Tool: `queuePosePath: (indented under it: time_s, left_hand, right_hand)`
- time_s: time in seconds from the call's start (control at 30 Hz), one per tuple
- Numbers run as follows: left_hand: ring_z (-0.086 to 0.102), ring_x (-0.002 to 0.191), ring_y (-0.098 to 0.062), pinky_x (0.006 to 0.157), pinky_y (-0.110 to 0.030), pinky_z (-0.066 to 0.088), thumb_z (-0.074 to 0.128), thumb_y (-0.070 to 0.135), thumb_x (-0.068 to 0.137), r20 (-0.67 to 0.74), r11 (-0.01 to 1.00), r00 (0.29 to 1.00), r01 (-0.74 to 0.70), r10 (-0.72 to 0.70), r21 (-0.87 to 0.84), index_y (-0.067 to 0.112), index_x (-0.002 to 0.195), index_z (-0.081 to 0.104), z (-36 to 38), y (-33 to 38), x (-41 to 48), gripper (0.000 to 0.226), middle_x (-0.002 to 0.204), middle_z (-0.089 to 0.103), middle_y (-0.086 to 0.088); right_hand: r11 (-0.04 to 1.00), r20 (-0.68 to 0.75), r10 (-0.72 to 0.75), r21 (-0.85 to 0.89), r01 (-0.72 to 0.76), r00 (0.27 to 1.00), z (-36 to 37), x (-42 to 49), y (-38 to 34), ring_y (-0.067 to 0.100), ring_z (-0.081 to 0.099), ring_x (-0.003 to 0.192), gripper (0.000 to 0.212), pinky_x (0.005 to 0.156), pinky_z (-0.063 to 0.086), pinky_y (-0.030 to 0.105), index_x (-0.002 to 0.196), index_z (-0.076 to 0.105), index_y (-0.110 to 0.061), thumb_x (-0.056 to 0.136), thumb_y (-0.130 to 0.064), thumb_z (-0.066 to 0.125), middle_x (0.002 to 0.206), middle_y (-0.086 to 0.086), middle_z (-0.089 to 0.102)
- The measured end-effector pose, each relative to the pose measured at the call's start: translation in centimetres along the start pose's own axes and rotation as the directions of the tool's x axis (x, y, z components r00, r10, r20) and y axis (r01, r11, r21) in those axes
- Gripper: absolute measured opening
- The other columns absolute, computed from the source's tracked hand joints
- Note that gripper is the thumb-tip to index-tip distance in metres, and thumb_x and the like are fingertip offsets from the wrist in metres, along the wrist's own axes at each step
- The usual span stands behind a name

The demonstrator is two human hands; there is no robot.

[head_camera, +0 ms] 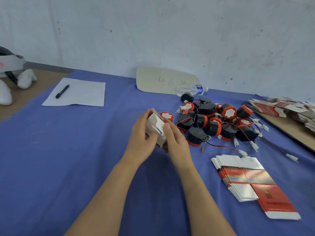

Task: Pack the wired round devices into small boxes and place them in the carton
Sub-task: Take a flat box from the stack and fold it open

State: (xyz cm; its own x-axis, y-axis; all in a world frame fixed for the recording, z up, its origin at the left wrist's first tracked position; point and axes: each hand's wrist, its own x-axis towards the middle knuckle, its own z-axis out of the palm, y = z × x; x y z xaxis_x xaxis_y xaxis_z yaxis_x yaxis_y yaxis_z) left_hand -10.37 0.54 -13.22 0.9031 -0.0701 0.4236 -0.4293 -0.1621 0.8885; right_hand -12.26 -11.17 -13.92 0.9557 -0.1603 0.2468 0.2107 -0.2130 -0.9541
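A small white box with red print is held above the blue table cloth between both hands. My left hand grips its left side, with the thumb on the white flap. My right hand holds its right side, and the thumb presses the flap. A pile of several black and red round devices with red and black wires and white plugs lies just right of the box. One red-rimmed device sits right behind the box. No carton is in view.
A stack of flat unfolded boxes lies at the near right, and more flat boxes sit on a board at the far right. A water bottle, a cardboard sign, and paper with a pen lie further back.
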Motion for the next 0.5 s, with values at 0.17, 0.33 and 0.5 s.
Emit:
queuePosePath:
  time_s: [0.17,0.33,0.5]
  left_hand:
    - [0.019,0.139,-0.005,0.108,-0.02,0.025,0.073,0.033,0.075,0.146,0.958,0.981,-0.16,0.128,0.238,0.023,0.15,0.013,0.78,-0.56,-0.81,0.096,0.15,0.02,0.012]
    - [0.025,0.138,-0.012,0.107,-0.023,0.031,0.066,0.024,0.086,0.032,0.932,0.987,-0.162,0.16,0.323,0.021,0.149,0.021,0.89,-0.62,-0.64,0.078,0.151,0.026,0.004]
    - [0.031,0.135,-0.015,0.101,-0.027,0.04,0.062,0.014,0.09,-0.052,0.931,0.986,-0.129,0.155,0.341,0.02,0.146,0.028,0.85,-0.6,-0.43,0.067,0.149,0.03,0.002]
  right_hand:
    - [0.986,-0.019,0.029,0.164,-0.026,0.999,-0.72,0.31,-0.22,0.013,0.066,0.094,0.03,0.079,0.055,0.028,0.119,0.064,-0.026,0.1,-0.036,0.043,0.1,-0.011,0.07]
    - [0.988,0.006,0.046,0.145,-0.047,0.999,-0.13,0.1,-0.29,0.017,0.053,0.061,0.029,0.056,0.047,0.031,0.106,0.067,-0.038,0.1,-0.045,0.04,0.069,0.001,0.06]
    - [0.989,0.044,0.047,0.135,-0.053,0.998,0.03,0.13,-0.04,0.013,0.057,0.059,0.025,0.059,0.05,0.028,0.108,0.065,-0.044,0.099,-0.045,0.042,0.081,0.002,0.065]
